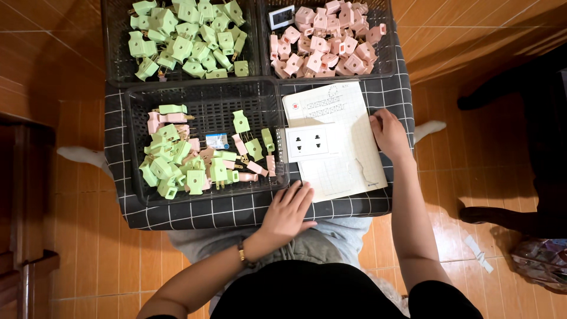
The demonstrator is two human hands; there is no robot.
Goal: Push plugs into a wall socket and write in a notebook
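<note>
Our left hand lies flat, fingers spread and holding nothing, on the checked cloth at the near edge of the gridded notebook. Our right hand rests loosely open on the notebook's far side. Between them, a white socket plate lies on the page. Beside it, a black tray holds green and pink plugs around a small blue-white label.

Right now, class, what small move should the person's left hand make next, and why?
Probably reach the left hand forward into the near basket for a green plug. Both hands are empty: the left rests at the table's near edge, the right hand steadies the notebook beside the white socket.
</note>
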